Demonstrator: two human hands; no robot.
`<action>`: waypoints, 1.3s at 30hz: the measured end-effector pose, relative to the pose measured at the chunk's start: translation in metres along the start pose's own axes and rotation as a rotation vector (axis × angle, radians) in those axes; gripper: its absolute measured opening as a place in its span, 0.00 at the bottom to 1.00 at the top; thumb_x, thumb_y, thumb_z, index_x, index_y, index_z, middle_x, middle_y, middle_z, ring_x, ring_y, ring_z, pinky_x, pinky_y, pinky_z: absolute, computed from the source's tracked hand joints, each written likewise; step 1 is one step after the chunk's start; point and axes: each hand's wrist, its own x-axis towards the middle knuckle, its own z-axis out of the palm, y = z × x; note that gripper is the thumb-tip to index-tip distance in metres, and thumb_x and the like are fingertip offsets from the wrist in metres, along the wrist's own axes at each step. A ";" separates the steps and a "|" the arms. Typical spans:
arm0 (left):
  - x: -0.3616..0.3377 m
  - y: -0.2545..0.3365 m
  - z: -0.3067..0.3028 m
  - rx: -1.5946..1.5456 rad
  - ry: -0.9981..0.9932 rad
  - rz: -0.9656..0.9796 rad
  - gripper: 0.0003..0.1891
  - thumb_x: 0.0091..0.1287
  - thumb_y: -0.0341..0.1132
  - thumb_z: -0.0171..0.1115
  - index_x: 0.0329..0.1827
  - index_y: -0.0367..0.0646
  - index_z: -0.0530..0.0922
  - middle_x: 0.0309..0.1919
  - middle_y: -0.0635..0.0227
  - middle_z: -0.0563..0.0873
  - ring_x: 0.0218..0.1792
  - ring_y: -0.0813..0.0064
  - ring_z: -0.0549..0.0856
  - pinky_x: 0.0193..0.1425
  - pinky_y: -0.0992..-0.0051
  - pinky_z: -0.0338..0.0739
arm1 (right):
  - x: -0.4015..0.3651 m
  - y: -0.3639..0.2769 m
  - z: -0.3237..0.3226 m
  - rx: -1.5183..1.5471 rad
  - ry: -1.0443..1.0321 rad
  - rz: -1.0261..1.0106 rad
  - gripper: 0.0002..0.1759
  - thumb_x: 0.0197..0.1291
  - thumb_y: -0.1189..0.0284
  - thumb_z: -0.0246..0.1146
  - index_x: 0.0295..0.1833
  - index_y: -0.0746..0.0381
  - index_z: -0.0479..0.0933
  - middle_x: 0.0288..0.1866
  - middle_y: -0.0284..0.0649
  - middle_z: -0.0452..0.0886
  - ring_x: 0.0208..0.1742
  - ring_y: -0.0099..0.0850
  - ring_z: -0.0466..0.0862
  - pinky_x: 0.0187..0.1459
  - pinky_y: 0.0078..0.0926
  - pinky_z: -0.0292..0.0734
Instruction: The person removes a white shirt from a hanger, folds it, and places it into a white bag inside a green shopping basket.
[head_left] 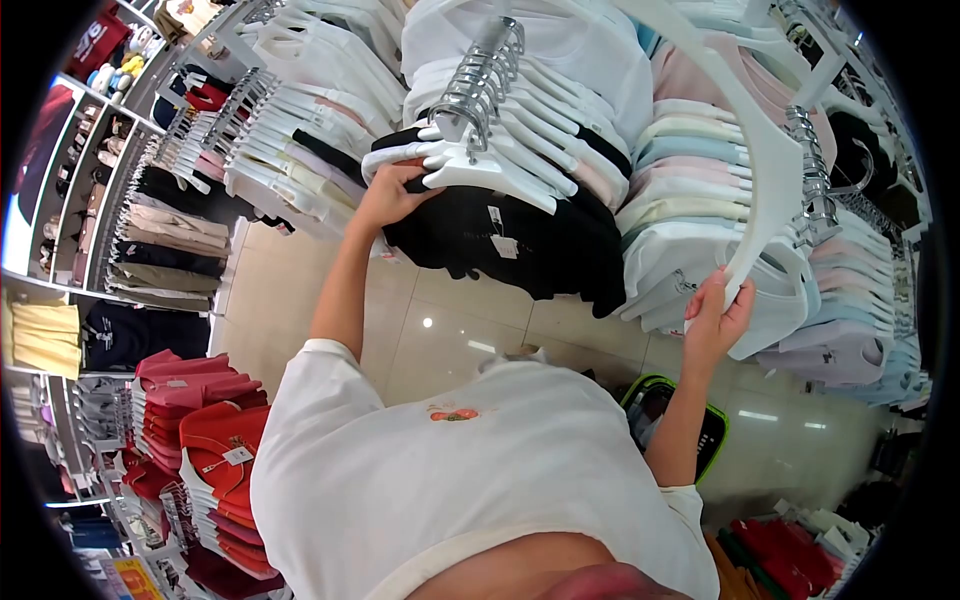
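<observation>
While the right hand (715,320) closes its grip on the lower end of a bare white hanger (772,180), the hanger is held up in front of a rail of pastel T-shirts (690,150), and its upper end runs out of frame at the top. The left hand (388,195) reaches up to a neighbouring rail and rests at the shoulder of the black T-shirts (500,240). Its fingertips are buried among the packed hangers, so it cannot be told whether that grip is clenched or released. Chrome hooks (480,80) crowd the rail above, and the white T-shirts (540,60) behind them blur together. Price tags on the black shirts are too small to read. Below, the person's own white shirt (450,480) fills the foreground and hides most of the tiled floor (440,320). A green-rimmed basket (712,440) shows only in part behind the right forearm. Folded red shirts (200,430) lie stacked at lower left, curved by the lens.
</observation>
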 end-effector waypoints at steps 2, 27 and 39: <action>0.011 -0.005 -0.001 -0.010 -0.003 0.045 0.11 0.61 0.28 0.73 0.44 0.33 0.86 0.41 0.61 0.90 0.43 0.71 0.87 0.53 0.72 0.78 | -0.001 0.001 -0.002 -0.031 -0.025 0.001 0.07 0.72 0.74 0.58 0.52 0.64 0.70 0.27 0.32 0.71 0.20 0.16 0.67 0.22 0.16 0.64; -0.120 0.012 0.116 -0.105 0.856 -0.467 0.25 0.63 0.30 0.71 0.62 0.35 0.74 0.55 0.58 0.80 0.56 0.66 0.80 0.61 0.67 0.73 | -0.011 -0.017 -0.025 -0.542 -0.410 -0.317 0.13 0.55 0.76 0.73 0.46 0.61 0.81 0.33 0.40 0.84 0.29 0.35 0.83 0.33 0.27 0.76; -0.101 0.052 0.072 -0.399 1.175 -0.351 0.12 0.77 0.31 0.53 0.57 0.33 0.74 0.45 0.61 0.83 0.42 0.75 0.83 0.48 0.75 0.76 | -0.015 -0.024 0.029 -0.474 -0.525 -0.123 0.12 0.60 0.75 0.70 0.49 0.62 0.80 0.36 0.40 0.85 0.30 0.29 0.83 0.35 0.25 0.76</action>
